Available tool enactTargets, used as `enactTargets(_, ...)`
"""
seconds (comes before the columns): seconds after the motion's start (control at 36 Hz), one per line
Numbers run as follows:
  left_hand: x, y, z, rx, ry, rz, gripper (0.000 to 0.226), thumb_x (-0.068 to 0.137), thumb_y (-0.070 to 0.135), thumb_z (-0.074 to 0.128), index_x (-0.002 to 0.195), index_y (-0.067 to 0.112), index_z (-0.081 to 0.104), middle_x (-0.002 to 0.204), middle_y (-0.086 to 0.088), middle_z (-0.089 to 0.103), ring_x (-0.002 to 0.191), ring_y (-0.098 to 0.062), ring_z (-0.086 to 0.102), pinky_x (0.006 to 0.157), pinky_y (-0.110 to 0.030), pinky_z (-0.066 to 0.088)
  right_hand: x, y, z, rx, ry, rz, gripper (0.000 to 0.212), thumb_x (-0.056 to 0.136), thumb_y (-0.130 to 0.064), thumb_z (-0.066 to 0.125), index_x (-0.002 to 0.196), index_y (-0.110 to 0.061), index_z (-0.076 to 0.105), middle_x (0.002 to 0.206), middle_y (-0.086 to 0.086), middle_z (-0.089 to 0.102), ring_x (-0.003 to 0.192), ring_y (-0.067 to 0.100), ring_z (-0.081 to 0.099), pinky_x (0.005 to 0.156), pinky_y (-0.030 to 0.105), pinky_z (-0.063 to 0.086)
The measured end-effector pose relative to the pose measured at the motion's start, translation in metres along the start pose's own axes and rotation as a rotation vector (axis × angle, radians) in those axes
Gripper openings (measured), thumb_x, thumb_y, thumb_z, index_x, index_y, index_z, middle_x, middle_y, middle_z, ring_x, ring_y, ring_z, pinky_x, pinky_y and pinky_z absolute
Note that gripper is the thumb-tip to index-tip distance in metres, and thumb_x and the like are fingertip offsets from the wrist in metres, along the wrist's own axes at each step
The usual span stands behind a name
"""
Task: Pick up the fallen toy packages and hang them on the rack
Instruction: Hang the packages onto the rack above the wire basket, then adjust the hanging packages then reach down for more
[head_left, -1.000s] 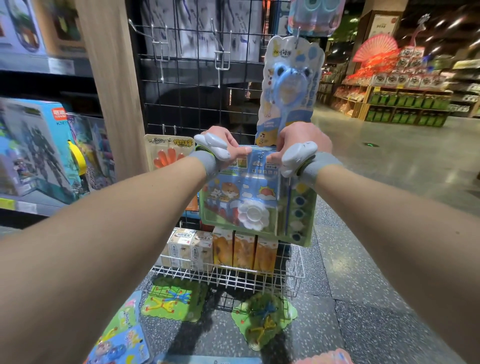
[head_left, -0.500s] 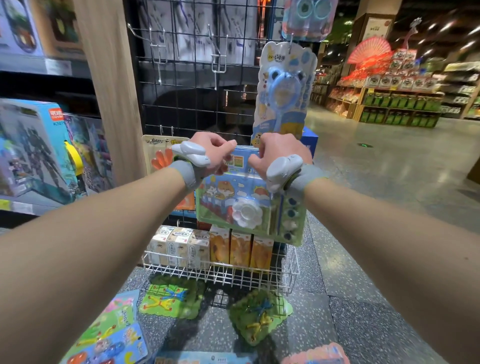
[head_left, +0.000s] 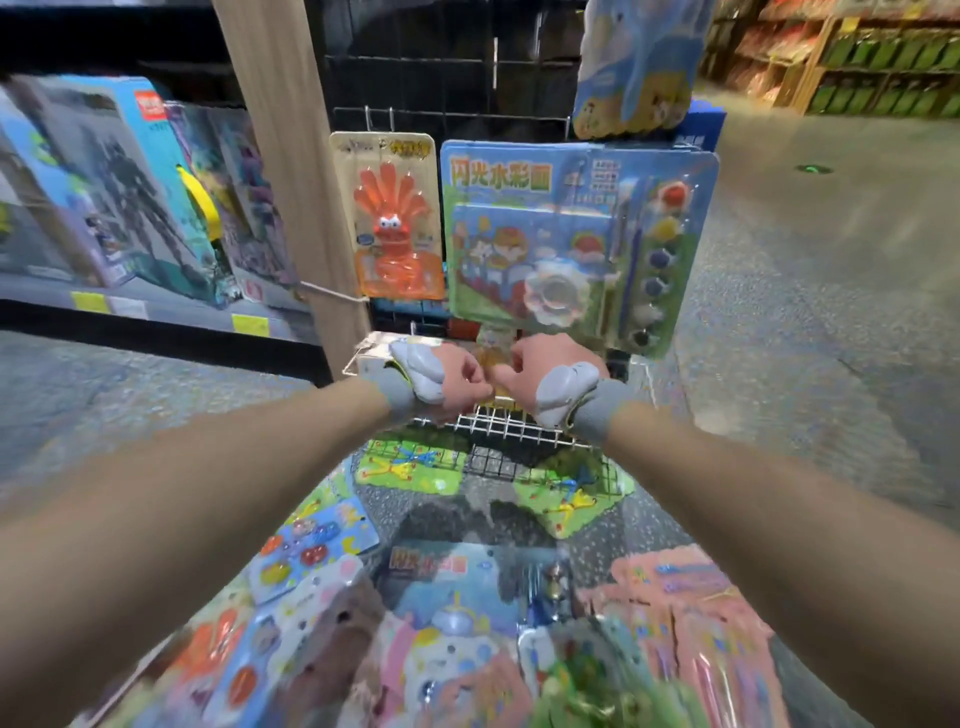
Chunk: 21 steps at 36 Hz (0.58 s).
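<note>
A blue-green watercolour paint package (head_left: 571, 234) hangs on the black wire rack (head_left: 441, 78), next to an orange toy package (head_left: 395, 223) and below a pale blue package (head_left: 634, 67). My left hand (head_left: 452, 379) and right hand (head_left: 535, 374) are side by side just beneath the paint package, in front of the white wire basket (head_left: 519, 431). Their fingers are loosely curled and hold nothing. Several fallen packages lie on the floor below: two green ones (head_left: 410, 467), a blue one (head_left: 311, 551), another paint package (head_left: 457, 587) and a pink one (head_left: 691, 597).
A wooden post (head_left: 291, 156) stands at the rack's left edge. Boxed toys (head_left: 104, 182) fill a low shelf on the left. An aisle of speckled floor (head_left: 805, 312) runs to the right, with stocked shelves (head_left: 857, 67) far behind.
Both hands let go of the paint package, which now hangs on the rack, and dropped below it. My view tilted down toward the floor.
</note>
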<state>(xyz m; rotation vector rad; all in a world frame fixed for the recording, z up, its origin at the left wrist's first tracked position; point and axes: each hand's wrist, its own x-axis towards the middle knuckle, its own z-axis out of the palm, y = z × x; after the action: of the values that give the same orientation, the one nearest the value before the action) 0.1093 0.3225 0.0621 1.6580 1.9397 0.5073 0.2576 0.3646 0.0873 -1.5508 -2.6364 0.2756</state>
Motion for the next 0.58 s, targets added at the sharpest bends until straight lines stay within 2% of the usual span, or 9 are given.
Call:
enactTargets(0.06,-0.007,-0.010,0.013,0.171,-0.073,-0.017,0.029,0.092,0.037,0.062,0.072,0.017,0.059,0.064,-0.001,0.061,0.054,-0.019,0.053,0.059,-0.029,0.047,-0.006,0.004,0.024,-0.031,-0.068,0.006,0.039,0.094,-0.047,0.043,0.078,-0.014,0.059,0.073,0.002,0.060,0.060,0.019,0.053,0.053,0.023,0.039)
enactTargets(0.14,-0.019,-0.034,0.039,0.164,-0.190,-0.072,0.026,0.093,0.032,0.062,0.074,0.014,0.060,0.068,-0.007,0.064,0.053,-0.021,0.055,0.056,-0.028,0.047,-0.018,0.010,0.060,-0.056,-0.176,0.000,0.045,0.093,-0.048,0.042,0.081,-0.012,0.067,0.069,0.001,0.062,0.058,0.018,0.054,0.050,0.022,0.038)
enactTargets(0.22,-0.029,-0.059,0.061,0.291,-0.318,-0.089,0.028,0.093,0.037,0.059,0.073,0.018,0.062,0.070,0.000,0.069,0.053,-0.015,0.058,0.056,-0.022,0.047,-0.030,0.016,0.092,-0.049,-0.294,-0.005,0.044,0.094,-0.047,0.039,0.073,-0.016,0.063,0.063,-0.002,0.059,0.061,0.019,0.056,0.049,0.023,0.037)
enactTargets(0.28,-0.035,-0.072,0.076,0.427,-0.381,-0.082,0.029,0.093,0.041,0.056,0.076,0.018,0.063,0.075,0.001,0.070,0.061,-0.014,0.057,0.062,-0.024,0.045,-0.040,0.021,0.109,-0.037,-0.326,-0.003,0.044,0.093,-0.045,0.039,0.066,-0.018,0.059,0.055,-0.006,0.055,0.054,0.016,0.053,0.048,0.022,0.035)
enactTargets(0.36,-0.052,-0.091,0.105,0.534,-0.501,-0.069,0.027,0.095,0.040,0.054,0.085,0.018,0.066,0.076,0.003,0.060,0.069,-0.016,0.050,0.059,-0.026,0.037,-0.057,0.026,0.138,-0.016,-0.377,-0.013,0.044,0.093,-0.037,0.039,0.054,-0.019,0.047,0.047,-0.005,0.046,0.045,0.015,0.042,0.047,0.023,0.038)
enactTargets(0.42,-0.063,-0.099,0.123,0.575,-0.583,-0.062,0.033,0.095,0.041,0.052,0.091,0.012,0.068,0.078,0.002,0.060,0.070,-0.017,0.050,0.056,-0.026,0.036,-0.067,0.025,0.155,-0.044,-0.441,-0.009,0.036,0.091,-0.035,0.044,0.065,-0.015,0.058,0.059,0.000,0.055,0.053,0.018,0.050,0.056,0.027,0.046)
enactTargets(0.47,-0.070,-0.103,0.142,0.552,-0.684,-0.104,0.032,0.094,0.037,0.052,0.097,0.010,0.071,0.081,0.003,0.060,0.071,-0.017,0.051,0.061,-0.025,0.038,-0.074,0.026,0.173,-0.065,-0.553,-0.033,0.032,0.090,-0.038,0.048,0.083,-0.011,0.065,0.080,0.005,0.067,0.068,0.022,0.059,0.064,0.030,0.051)
enactTargets(0.53,-0.077,-0.102,0.156,0.508,-0.798,-0.139,0.027,0.094,0.027,0.051,0.103,0.010,0.070,0.088,0.003,0.063,0.073,-0.016,0.050,0.066,-0.024,0.039,-0.081,0.030,0.188,-0.091,-0.643,-0.072,0.029,0.089,-0.039,0.049,0.086,-0.013,0.063,0.094,0.007,0.072,0.071,0.021,0.057,0.066,0.030,0.050)
enactTargets(0.58,-0.087,-0.103,0.178,0.469,-0.841,-0.134,0.021,0.093,0.025,0.053,0.098,0.010,0.067,0.094,-0.001,0.069,0.074,-0.016,0.052,0.068,-0.025,0.042,-0.092,0.041,0.204,-0.067,-0.675,-0.086,0.027,0.089,-0.040,0.054,0.094,-0.016,0.064,0.100,0.005,0.070,0.073,0.020,0.052,0.067,0.031,0.046)
